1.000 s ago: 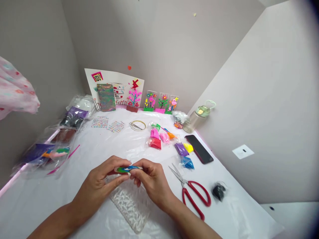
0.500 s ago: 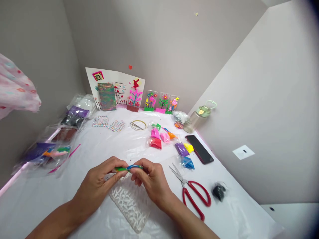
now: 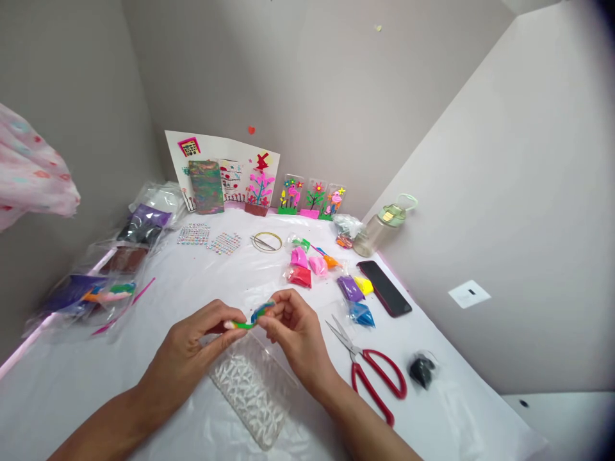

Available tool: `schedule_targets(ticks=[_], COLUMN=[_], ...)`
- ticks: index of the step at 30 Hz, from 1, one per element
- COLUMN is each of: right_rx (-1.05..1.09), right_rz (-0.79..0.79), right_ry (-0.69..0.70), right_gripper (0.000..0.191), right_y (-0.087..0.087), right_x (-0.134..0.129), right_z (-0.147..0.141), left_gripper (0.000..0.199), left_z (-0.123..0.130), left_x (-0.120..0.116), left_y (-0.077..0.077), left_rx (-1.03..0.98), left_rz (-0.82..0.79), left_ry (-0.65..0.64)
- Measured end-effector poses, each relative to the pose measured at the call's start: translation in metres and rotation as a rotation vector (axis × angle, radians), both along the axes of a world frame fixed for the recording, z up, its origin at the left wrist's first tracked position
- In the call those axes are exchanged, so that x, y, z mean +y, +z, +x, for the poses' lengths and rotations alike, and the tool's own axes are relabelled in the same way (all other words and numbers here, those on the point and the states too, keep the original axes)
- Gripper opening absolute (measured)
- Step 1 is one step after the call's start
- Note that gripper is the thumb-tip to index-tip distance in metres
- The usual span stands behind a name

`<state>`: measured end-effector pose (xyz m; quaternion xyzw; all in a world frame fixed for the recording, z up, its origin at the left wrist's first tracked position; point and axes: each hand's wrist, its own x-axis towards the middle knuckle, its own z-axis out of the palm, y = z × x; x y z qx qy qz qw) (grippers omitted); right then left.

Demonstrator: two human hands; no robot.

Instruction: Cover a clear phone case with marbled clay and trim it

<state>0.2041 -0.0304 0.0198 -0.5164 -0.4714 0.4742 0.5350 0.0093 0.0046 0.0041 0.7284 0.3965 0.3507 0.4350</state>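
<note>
Between my two hands stretches a strip of multicoloured modelling clay [image 3: 246,325], green in the middle and blue at its right end. My left hand [image 3: 195,336] pinches the left end, where a pale bit shows at the fingertips. With thumb and fingers, my right hand [image 3: 298,336] grips the blue end, which curls upward. Below both hands, a clear rectangular case [image 3: 252,400] covered in white leaf-like relief lies on the table. Red-handled scissors [image 3: 365,365] rest, blades parted, to the right of my right hand.
Small bags of coloured clay [image 3: 300,276] lie mid-table, near a phone [image 3: 384,288] and a bottle [image 3: 382,227]. A black clay packet [image 3: 423,370] sits at right. Bagged clay [image 3: 91,294] lines the left edge. Decorated panels [image 3: 291,192] and gem sheets [image 3: 194,234] are at the back.
My right hand has lifted and turned its end of the clay upward, so the strip bends and more of it shows. My left hand has barely moved.
</note>
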Motion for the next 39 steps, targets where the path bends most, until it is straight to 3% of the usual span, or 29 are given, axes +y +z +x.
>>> schedule_targets(ticks=[5, 11, 16, 22, 26, 30, 33, 37, 39], right_rx=[0.028, 0.138, 0.167, 0.046, -0.130, -0.249, -0.230, -0.248, -0.216], right_rz=[0.015, -0.069, -0.171, -0.029, 0.082, 0.242, 0.244, 0.210, 0.144], right_ry=[0.034, 0.028, 0.106, 0.002, 0.088, 0.167, 0.210, 0.127, 0.113], right_gripper=[0.018, 0.040, 0.031, 0.014, 0.006, 0.010, 0.029, 0.008, 0.007], right_y=[0.006, -0.001, 0.000, 0.003, 0.004, 0.009, 0.010, 0.004, 0.001], right_x=[0.001, 0.002, 0.004, 0.000, -0.004, -0.007, -0.008, -0.007, -0.006], right_z=[0.001, -0.001, 0.002, 0.000, 0.000, 0.002, 0.002, 0.002, 0.002], left_gripper=[0.019, 0.036, 0.040, 0.038, 0.044, 0.031, 0.027, 0.033, 0.030], left_z=[0.004, 0.004, 0.003, 0.000, 0.001, 0.001, 0.001, 0.003, 0.003], left_x=[-0.003, -0.003, -0.002, -0.002, -0.003, -0.002, -0.002, -0.003, -0.004], left_y=[0.000, -0.008, -0.014, -0.011, -0.006, -0.002, 0.000, -0.002, -0.002], left_rx=[-0.015, -0.066, -0.030, -0.048, -0.073, -0.070, -0.082, -0.078, -0.079], left_rz=[-0.020, -0.149, -0.141, -0.188, -0.188, -0.134, -0.114, -0.120, -0.111], left_ry=[-0.030, 0.035, 0.044, 0.006, -0.034, -0.057, -0.031, -0.004, -0.002])
